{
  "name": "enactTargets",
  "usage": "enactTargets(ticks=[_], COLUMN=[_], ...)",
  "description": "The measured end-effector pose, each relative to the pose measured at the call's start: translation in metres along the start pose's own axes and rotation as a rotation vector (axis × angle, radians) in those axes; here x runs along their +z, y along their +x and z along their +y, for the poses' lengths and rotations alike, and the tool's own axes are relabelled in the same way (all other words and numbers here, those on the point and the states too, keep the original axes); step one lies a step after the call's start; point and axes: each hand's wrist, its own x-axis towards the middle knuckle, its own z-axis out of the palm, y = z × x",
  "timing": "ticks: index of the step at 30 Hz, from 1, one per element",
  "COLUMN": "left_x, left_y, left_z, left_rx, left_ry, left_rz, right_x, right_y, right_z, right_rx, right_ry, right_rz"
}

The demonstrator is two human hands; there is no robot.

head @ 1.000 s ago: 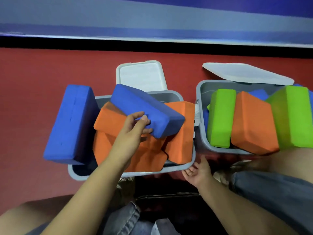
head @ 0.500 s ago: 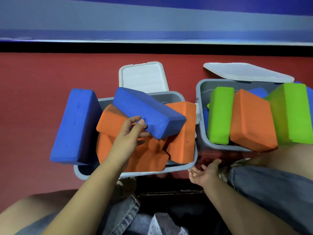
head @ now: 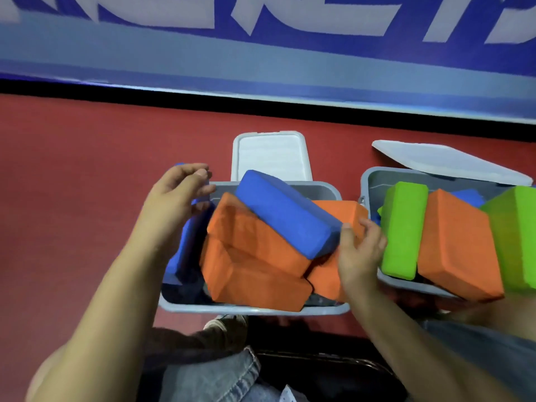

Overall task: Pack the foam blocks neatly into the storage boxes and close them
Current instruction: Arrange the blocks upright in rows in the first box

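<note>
Left hand curled round the top of an upright blue block at the left box's left wall, right hand with fingers bent against orange block under tilted blue block; right box open, crammed with green and orange blocks.

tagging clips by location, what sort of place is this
Probably a gym or sports hall, though I can't be sure: red carpet-like floor, a blue banner with big white lettering along the wall, and yoga-style foam blocks in the storage boxes.
</note>
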Motion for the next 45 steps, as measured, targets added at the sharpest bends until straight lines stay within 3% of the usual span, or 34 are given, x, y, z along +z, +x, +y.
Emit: enactTargets(ticks=[3, 8, 13, 17, 21, 23, 28, 34, 38, 45], left_x=[-0.027, -0.060, -0.070, -0.080, -0.095, -0.103, -0.115, -0.129, -0.143, -0.172], left_y=[0.019, 0.032, 0.033, 0.044, 0.056, 0.059, 0.054, 0.053, 0.048, 0.038], left_z=[0.003, -0.035, -0.056, -0.058, -0.051, -0.049, -0.052, -0.046, -0.034, -0.034], left_rx=[0.046, -0.127, -0.244, -0.237, -0.259, -0.280, -0.313, -0.297, -0.252, -0.223], left_ry=[0.178, 0.652, 0.909, 0.955, 0.972, 0.989, 1.044, 0.886, 0.820, 0.801], left_rz=[0.068, 0.138, -0.127, -0.188, -0.207, -0.212, -0.244, -0.023, 0.109, 0.272], right_x=[0.018, 0.068, 0.121, 0.165, 0.183, 0.177, 0.158, 0.152, 0.162, 0.217], right_y=[0.001, -0.014, -0.027, -0.034, -0.020, -0.005, 0.009, 0.002, -0.009, -0.009], right_z=[-0.047, -0.101, -0.119, -0.124, -0.124, -0.120, -0.118, -0.113, -0.107, -0.133], right_rx=[-0.348, -0.540, -0.632, -0.751, -0.766, -0.794, -0.876, -0.850, -0.935, -0.872], right_ry=[-0.059, -0.222, -0.546, -0.793, -0.814, -0.950, -1.044, -1.006, -1.124, -1.251], right_rz=[-0.168, -0.587, -0.853, -1.050, -1.115, -1.138, -1.032, -1.084, -1.098, -1.205])
